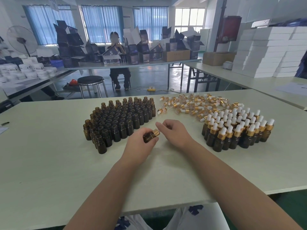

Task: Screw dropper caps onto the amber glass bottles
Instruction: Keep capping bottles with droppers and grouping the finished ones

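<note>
Amber glass bottle [148, 137], cylindrical, tilted in gripping left hand [141, 144] fingers over the matte counter [49, 146]; shiny gold cap [156, 132] points to 2 o'clock, bulb hidden behind curled right hand [176, 132] fingers, grip there indeterminate

**Tabletop** [49, 163]: pale, matt, smooth board. **Uncapped bottles** [119, 118], 11 o'clock of centre: dark amber glass, glossy. **Loose dropper caps** [191, 103], 1 o'clock: shiny gold metallic collars, matt white rubbery bulbs, clear pipettes. **Capped bottles** [235, 130], 3 o'clock: the same glass, collars and bulbs. **Held bottle** [148, 136], centre: glossy amber glass; its dropper cap [156, 132] shows a bright gold collar.
</note>
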